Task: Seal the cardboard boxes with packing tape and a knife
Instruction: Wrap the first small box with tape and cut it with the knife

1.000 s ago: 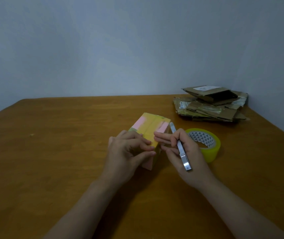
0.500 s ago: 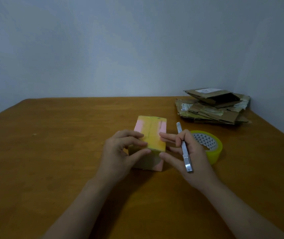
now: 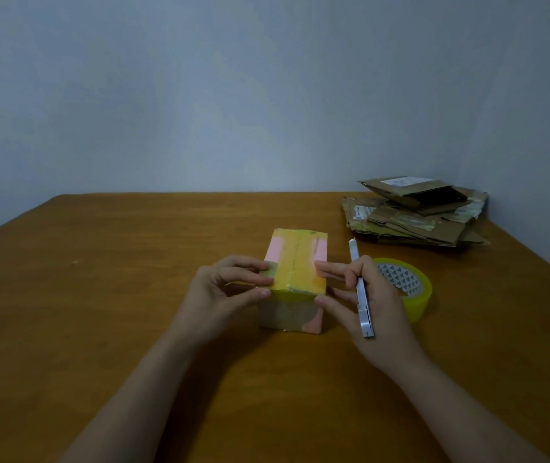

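A small pink cardboard box (image 3: 295,262) with a strip of yellow tape along its top stands on the wooden table (image 3: 100,295). My left hand (image 3: 223,292) grips its near left edge, thumb on the front face and fingers on top. My right hand (image 3: 363,302) holds a slim silver knife (image 3: 360,289) between its fingers, while its fingertips and thumb touch the box's near right edge. A roll of yellow packing tape (image 3: 407,289) lies flat just right of that hand, partly hidden by it.
A pile of flattened cardboard boxes (image 3: 413,212) lies at the table's far right corner, against the wall. The table's left edge runs diagonally at the far left.
The box was turned from a skewed angle to lie square to me and settled flat on the table. Both hands shifted with it to its near end.
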